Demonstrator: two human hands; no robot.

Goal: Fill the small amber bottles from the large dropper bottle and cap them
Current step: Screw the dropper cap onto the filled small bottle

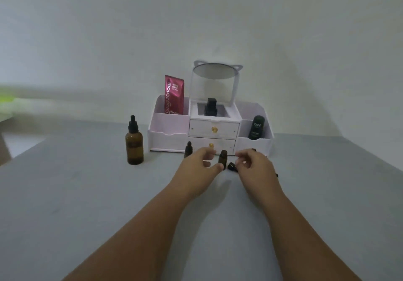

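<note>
Head-camera view: two bare forearms reach across a grey worktop (87, 193) towards its far edge. Between the hands, near the middle of that edge, a small amber bottle (222, 160) stands upright. Its top looks dark, and whether it is capped is unclear.

The left hand (199, 167) has a spread grip with loosely curved fingers. Its thumb tip is just beside the bottle's base, perhaps touching. The right hand (256, 167) brings forefinger and thumb close together, but I cannot tell whether that grip pinches anything. A loose black cap (231, 166) lies on the worktop just beside it.

A second small bottle (188, 149), capped, stands behind the left hand. The large dropper bottle (134, 142) stands closed and upright, well apart to the left. A white organiser (168, 143) with drawers sits along the far edge.

The step in hand appears to be readying this one bottle, either opening or capping it. The next move likely calls for the left hand to steady the bottle while the right deals with the cap.
</note>
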